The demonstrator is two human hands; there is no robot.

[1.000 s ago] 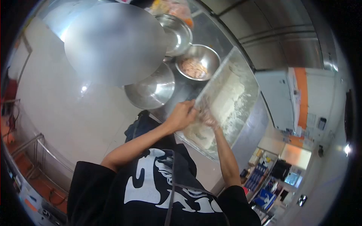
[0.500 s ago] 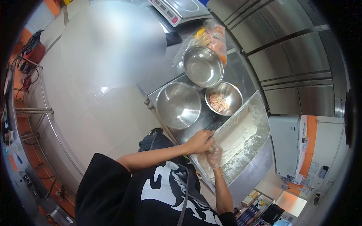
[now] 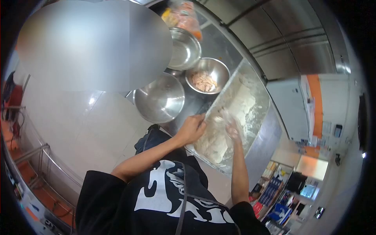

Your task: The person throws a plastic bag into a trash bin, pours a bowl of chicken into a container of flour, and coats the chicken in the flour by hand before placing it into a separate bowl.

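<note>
My left hand (image 3: 192,128), bare, has its fingers curled over the near-left rim of a long metal tray (image 3: 267,102). White flour (image 3: 239,105) lies spread and heaped inside this tray. My right hand (image 3: 233,131) is over the flour in a loose clear plastic glove, and its fingers are smeared by motion. Beyond my left hand, a small steel bowl (image 3: 222,72) holds pale pieces of raw meat (image 3: 203,81). A larger steel bowl (image 3: 158,98) with nothing visible in it stands left of that one.
Another steel bowl (image 3: 184,49) stands farther back, near a plastic bag of orange and yellow items (image 3: 184,17). Steel cabinets (image 3: 290,47) line the far right side. A white unit (image 3: 288,103) stands beyond the tray. A large blurred patch covers the upper left.
My hands, together at the tray's near edge before, have moved apart. The right one is now farther over the flour, the left one at the rim. The whole view has shifted.
</note>
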